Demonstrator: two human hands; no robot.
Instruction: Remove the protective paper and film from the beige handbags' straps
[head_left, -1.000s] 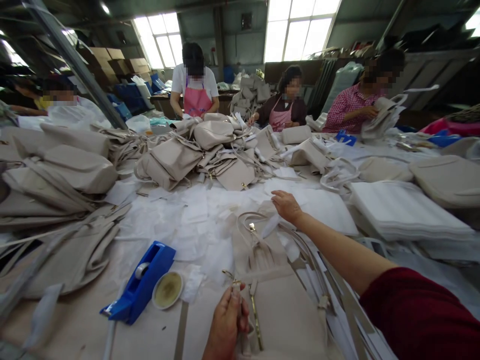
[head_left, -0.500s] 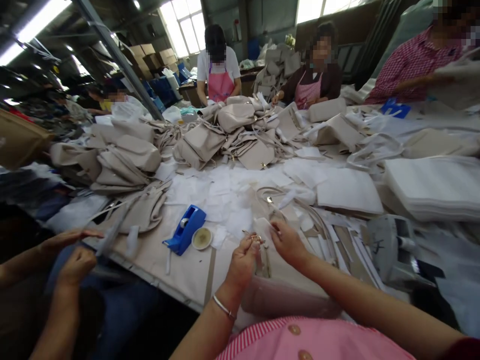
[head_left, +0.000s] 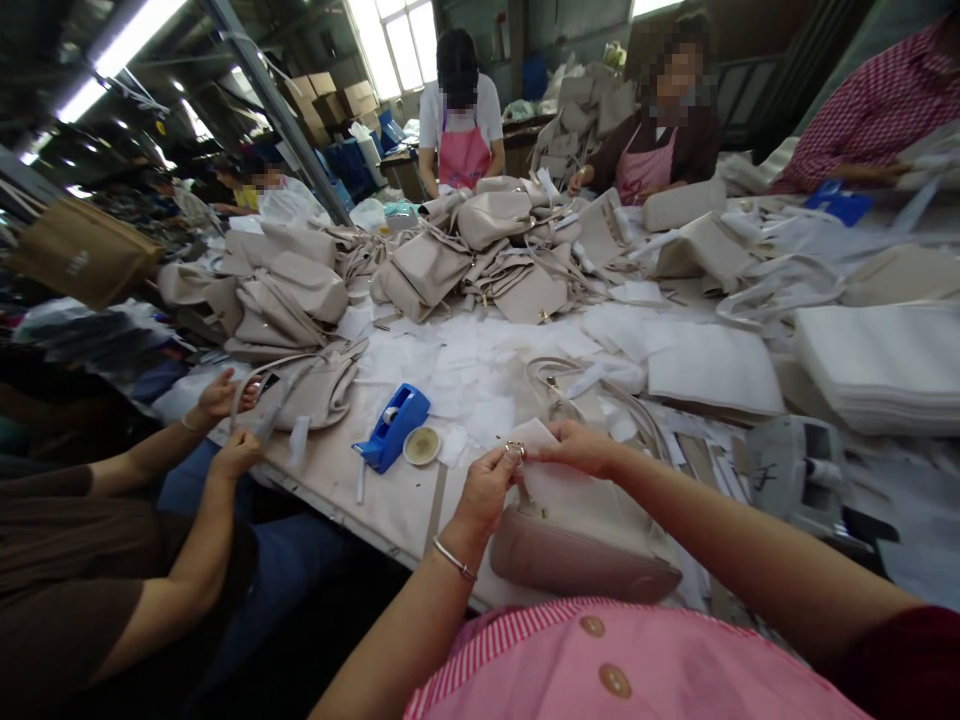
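A beige handbag (head_left: 585, 555) lies on the table right in front of me. My left hand (head_left: 484, 490) pinches a gold-coloured metal buckle (head_left: 514, 450) on the bag's strap, above its left end. Between the thumb and fingers of my right hand (head_left: 583, 448) is a small white wrapping sheet (head_left: 536, 437), its left edge close against the buckle. Whether sheet and buckle touch is too small to tell. Behind my hands, the looped strap (head_left: 551, 362) of the bag rests on the table.
A blue tape dispenser (head_left: 392, 428) and a small round dish (head_left: 422, 446) stand left of my hands. At right are a grey tape dispenser (head_left: 796, 478) and stacked white sheets (head_left: 885, 365). Beige bags (head_left: 424, 275) heap beyond. A co-worker's hands (head_left: 236, 450) hold a bag strap at left.
My right hand has brought the white sheet up to the buckle in my left hand. The view has shifted, and the co-worker's hands at left have moved onto a strap.
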